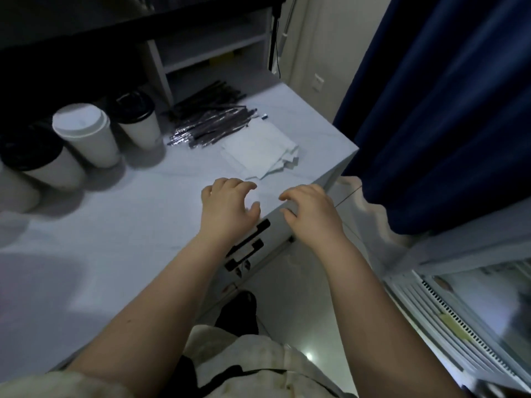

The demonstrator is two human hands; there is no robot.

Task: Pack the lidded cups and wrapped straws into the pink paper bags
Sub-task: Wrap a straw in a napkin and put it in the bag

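The white counter point(129, 225) is used as the packing surface, and the goods are kept toward its far side, away from the edge where they could be knocked off. The lidded cups point(86, 133) are stood upright in a group at the far left, presumably so that nothing is spilled. The wrapped straws point(207, 124) are laid in a loose pile just beside the cups, and folded napkins point(258, 150) are placed next to them. No pink bag can be identified with certainty. The left hand point(227, 205) and the right hand point(310, 214) are held over the near edge, apart from each other. Their fingers are loosely curled and nothing is held, so it is judged that a reach is being prepared.
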